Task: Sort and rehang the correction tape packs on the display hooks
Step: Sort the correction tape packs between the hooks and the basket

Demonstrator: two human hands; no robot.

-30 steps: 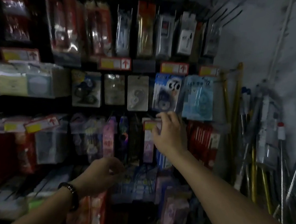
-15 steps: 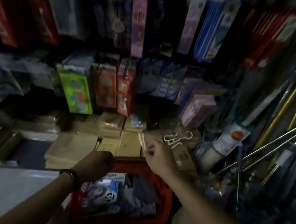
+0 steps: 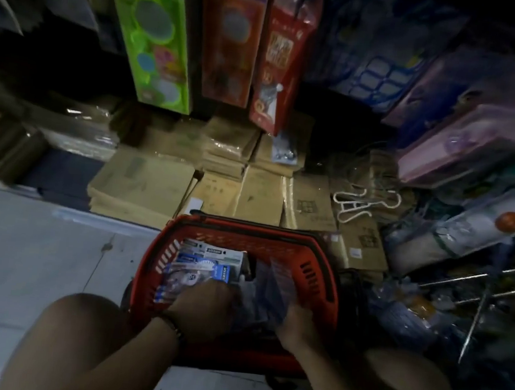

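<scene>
— Both hands have dropped into the red basket (image 3: 246, 230) since half a second ago; then the left hovered over its near rim and the right was up by the cartons (image 3: 144, 180).

— Where are the correction tape packs (image 3: 199, 267) now?

— In the basket's left half, lying flat and overlapped. Their long sides seem to slant from near left to far right. They sit just beyond the left hand's knuckles, touching its fingertips.

— So the left hand (image 3: 204, 304) is nearer?

— Yes. Its fingers curl down into the pile, but I cannot tell whether they pinch a pack or only press on it.

— And the right hand (image 3: 298, 324)?

— It is at the near right of the basket. Its fingers look wrapped round the lower end of some clear packs (image 3: 272, 286), standing nearly upright, though motion blur smears them.

— Which way to the hooks?

— Up and away; none shows clearly, only boxed goods such as a green box (image 3: 158, 37) hanging above. I judge the lift must go forward and upward, hang-hole end leading.
</scene>
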